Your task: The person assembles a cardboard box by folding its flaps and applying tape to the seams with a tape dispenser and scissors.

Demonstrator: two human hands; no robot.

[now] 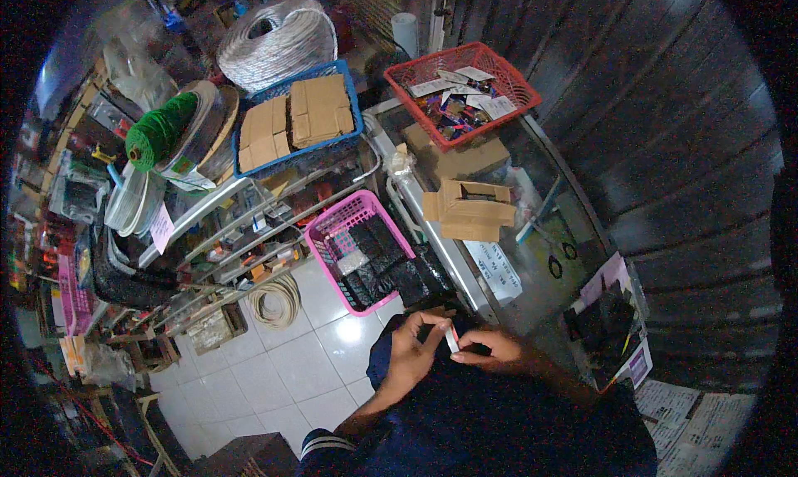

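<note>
Close in front of my body, my left hand [416, 348] and my right hand [489, 349] meet around a small white strip with a reddish edge [452, 339]. The fingertips of both hands pinch it, and it stands nearly upright between them. Its exact kind is too small to make out. Just beyond my hands, a pink plastic basket [312, 242] on the left holds several black wrapped packages [389, 269]. To the right runs a glass-topped counter [532, 290], with an opened cardboard box [474, 215] on it.
At the counter's far end sits a red basket [416, 128] of small packets and paper slips. A blue basket [359, 111] holding flattened cardboard [320, 111] stands left of it, near a large rope roll [291, 44] and green twine [158, 140]. Coiled cable [274, 302] lies below.
</note>
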